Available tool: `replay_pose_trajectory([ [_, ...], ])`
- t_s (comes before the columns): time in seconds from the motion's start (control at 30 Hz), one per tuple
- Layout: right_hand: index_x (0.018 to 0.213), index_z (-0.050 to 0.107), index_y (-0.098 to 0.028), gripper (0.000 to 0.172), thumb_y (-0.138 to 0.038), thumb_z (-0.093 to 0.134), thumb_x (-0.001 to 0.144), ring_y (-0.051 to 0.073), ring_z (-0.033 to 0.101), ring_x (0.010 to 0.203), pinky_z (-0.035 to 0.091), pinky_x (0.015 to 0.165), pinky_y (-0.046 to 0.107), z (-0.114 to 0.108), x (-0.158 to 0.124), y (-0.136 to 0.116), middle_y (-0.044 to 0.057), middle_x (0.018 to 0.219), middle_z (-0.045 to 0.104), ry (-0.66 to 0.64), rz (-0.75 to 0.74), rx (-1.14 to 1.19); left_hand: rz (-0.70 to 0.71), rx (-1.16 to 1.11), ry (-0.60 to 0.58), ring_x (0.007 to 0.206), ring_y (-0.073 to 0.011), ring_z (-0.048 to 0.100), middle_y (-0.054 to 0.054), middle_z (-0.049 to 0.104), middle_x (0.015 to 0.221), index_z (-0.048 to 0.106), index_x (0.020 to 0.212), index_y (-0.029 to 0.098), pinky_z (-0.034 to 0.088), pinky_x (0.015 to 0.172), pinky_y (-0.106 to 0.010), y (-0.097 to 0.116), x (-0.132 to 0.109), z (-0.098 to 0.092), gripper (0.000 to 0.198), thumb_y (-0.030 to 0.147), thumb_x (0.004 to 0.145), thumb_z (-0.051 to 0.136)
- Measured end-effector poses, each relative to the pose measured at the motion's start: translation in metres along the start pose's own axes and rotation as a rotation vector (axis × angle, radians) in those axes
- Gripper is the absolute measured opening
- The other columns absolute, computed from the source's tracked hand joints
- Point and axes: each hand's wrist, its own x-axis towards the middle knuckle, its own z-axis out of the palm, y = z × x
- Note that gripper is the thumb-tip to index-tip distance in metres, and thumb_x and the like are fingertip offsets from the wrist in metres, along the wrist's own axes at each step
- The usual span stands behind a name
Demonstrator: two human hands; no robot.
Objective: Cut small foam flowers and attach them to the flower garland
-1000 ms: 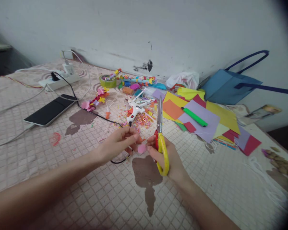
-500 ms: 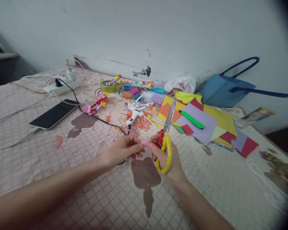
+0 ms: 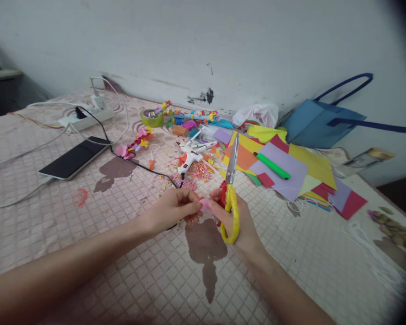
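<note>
My left hand [image 3: 176, 210] pinches a small pink paper piece [image 3: 205, 205] between thumb and fingertips. My right hand [image 3: 238, 223] meets it from the right, its fingertips also touching the pink piece. That hand grips yellow-and-red-handled scissors [image 3: 230, 189], blades closed and pointing up and away. Both hands hover low over a tiled pink cloth [image 3: 149, 275].
A white glue gun [image 3: 188, 160] lies amid paper scraps behind the hands, its black cable running to a power strip [image 3: 88, 116]. A phone [image 3: 72, 158] lies at left. Coloured paper sheets [image 3: 291, 169] with a green marker [image 3: 272, 165] and a blue bag [image 3: 320, 122] sit at right.
The scissors' blades swung from upright to tilted right, then back a little. My left hand's fingers closed more tightly on the pink piece against my right fingertips.
</note>
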Motion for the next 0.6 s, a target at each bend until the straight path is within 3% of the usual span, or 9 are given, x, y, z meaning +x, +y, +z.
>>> replay_pose_trajectory([
  [0.17,0.08,0.056,-0.018,0.021,-0.032,0.068,0.069,0.011,0.052,0.057,0.04,0.047,0.021,0.001,0.001,0.0024,-0.002,0.07,0.056,0.016,-0.03,-0.017,0.007,0.001,-0.005,0.055,-0.0089,0.056,-0.001,0.063,0.062,0.058,0.074,0.013,0.046,0.056,-0.021,-0.0013,0.0026,-0.0015,0.019,0.031,0.079,0.062],
  [0.37,0.083,0.056,-0.018,0.023,-0.035,0.066,0.071,0.008,0.043,0.044,0.035,0.039,0.021,-0.0002,0.0013,0.0044,-0.003,0.065,0.054,0.002,0.013,-0.044,-0.002,-0.007,0.001,0.053,-0.0091,0.057,0.0,0.064,0.059,0.058,0.072,0.014,0.045,0.053,-0.02,-0.0024,0.0034,-0.0033,0.019,0.031,0.078,0.063],
  [0.6,0.08,0.054,-0.019,0.029,-0.045,0.065,0.074,0.008,0.043,0.041,0.034,0.038,0.02,-0.0007,-0.0006,0.0029,-0.005,0.057,0.049,-0.036,0.005,-0.017,0.007,-0.033,0.019,0.053,-0.009,0.058,-0.001,0.065,0.061,0.057,0.069,0.014,0.046,0.055,-0.02,-0.0007,0.0017,-0.0006,0.021,0.032,0.077,0.066],
])
